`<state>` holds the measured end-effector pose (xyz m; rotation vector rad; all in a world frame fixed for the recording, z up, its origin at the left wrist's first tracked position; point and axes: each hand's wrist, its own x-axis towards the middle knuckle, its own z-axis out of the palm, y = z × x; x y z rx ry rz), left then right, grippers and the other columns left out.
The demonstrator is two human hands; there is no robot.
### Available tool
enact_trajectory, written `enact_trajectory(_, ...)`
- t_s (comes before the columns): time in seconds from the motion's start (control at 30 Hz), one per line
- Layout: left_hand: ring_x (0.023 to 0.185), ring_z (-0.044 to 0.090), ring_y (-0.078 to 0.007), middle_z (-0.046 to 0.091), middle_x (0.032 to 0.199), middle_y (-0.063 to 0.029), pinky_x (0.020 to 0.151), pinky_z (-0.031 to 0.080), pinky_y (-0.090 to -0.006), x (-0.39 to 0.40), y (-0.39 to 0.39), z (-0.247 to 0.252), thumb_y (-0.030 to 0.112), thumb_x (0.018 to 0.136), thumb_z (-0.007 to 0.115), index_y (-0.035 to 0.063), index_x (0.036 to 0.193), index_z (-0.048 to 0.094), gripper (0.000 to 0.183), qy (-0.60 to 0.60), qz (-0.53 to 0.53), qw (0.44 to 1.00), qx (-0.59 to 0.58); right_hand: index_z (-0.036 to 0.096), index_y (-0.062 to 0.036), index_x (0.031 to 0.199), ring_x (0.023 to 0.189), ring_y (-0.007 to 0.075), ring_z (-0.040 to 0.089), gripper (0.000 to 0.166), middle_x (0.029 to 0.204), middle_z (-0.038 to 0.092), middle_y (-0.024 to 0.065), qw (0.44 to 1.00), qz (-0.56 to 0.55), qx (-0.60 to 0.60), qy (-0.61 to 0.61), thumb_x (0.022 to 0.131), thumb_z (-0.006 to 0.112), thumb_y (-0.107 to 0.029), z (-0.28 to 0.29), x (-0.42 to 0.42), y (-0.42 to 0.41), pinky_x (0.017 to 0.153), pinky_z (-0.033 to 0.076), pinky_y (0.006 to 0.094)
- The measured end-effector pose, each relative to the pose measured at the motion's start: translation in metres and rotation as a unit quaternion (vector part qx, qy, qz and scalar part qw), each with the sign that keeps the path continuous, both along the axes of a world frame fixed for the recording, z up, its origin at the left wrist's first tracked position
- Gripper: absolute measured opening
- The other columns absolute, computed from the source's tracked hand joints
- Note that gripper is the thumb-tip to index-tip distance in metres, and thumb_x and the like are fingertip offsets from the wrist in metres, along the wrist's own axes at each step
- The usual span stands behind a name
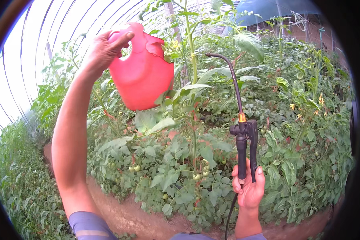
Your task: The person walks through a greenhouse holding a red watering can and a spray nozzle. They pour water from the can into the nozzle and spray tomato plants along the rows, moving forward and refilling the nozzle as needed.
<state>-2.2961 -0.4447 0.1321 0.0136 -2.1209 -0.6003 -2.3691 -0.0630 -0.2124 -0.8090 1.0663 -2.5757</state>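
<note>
High on the left, my left hand (109, 48) grips the handle of a pink-red plastic jug (141, 81) with a ragged, cut-away edge. The jug is held up beside a tall tomato plant stem (192, 51), behind some of its leaves and flowers. My right hand (249, 187) is closed around the lower grip of a black sprayer wand (241, 150). The wand stands upright, its thin bent tube (235, 81) curving left at the top towards the stem. From its base a black hose (231, 213) runs down out of view. No spray can be made out at the tip.
Dense tomato plants (288, 168) fill the ground ahead and to the right, with green tomatoes (137, 168) low down. A bare soil path (132, 213) runs before me. Another plant row (21, 180) lies left, under a ribbed greenhouse cover (57, 30).
</note>
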Motion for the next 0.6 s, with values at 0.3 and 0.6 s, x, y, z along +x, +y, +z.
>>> enact_trajectory(0.3, 0.073, 0.058, -0.0066, 0.07, 0.087, 0.001, 0.069, 0.05, -0.0251, -0.049, -0.018, 0.007, 0.051, 0.082, 0.086, 0.005, 0.107, 0.071, 0.054, -0.028, -0.12, 0.992, -0.006, 0.057, 0.0079, 0.115, 0.054, 0.0095, 0.053, 0.055, 0.096, 0.065, 0.0174, 0.999, -0.013, -0.042, 0.004, 0.109, 0.04, -0.044, 0.011, -0.002, -0.013, 0.041, 0.031, 0.0207)
enact_trajectory(0.6, 0.076, 0.059, -0.0058, 0.071, 0.092, -0.0023, 0.07, 0.051, -0.0245, -0.054, -0.02, 0.006, 0.052, 0.082, 0.085, 0.0023, 0.115, 0.066, 0.063, -0.047, -0.146, 0.988, -0.007, 0.059, 0.007, 0.105, 0.054, 0.0075, 0.052, 0.05, 0.094, 0.065, 0.0149, 0.998, -0.045, 0.028, 0.042, 0.108, 0.048, -0.042, 0.018, 0.005, -0.017, 0.041, 0.03, 0.0198)
